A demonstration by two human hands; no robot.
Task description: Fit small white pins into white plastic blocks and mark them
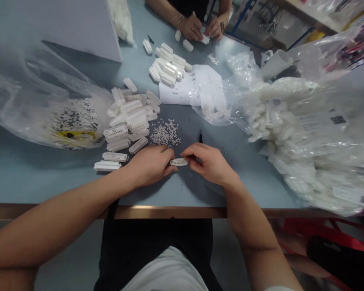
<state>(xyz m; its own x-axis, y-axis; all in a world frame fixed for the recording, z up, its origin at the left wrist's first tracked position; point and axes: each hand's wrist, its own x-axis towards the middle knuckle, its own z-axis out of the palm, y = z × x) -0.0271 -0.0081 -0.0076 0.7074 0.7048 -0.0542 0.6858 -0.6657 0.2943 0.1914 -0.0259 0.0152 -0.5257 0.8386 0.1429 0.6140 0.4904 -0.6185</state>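
Observation:
My left hand (154, 163) grips the left end of a white plastic connector housing (178, 162), whose upper face has rows of small square holes. At its other end the fingers of my right hand (208, 162) are pinched together, close to or touching the housing. Any tiny part between those fingertips is hidden. Just beyond my hands lies a loose heap of tiny white pegs (164, 133). A pile of similar white housings (130, 115) rises behind my left hand, and a black pen-like tool (200, 136) lies past my right hand.
A clear bag (75, 117) of small pieces stands at left. Large clear bags of white parts (309, 133) crowd the right side. Across the table (242, 161), a co-worker's hands (202, 30) handle a white part near more housings (170, 64) and a paper sheet (172, 95).

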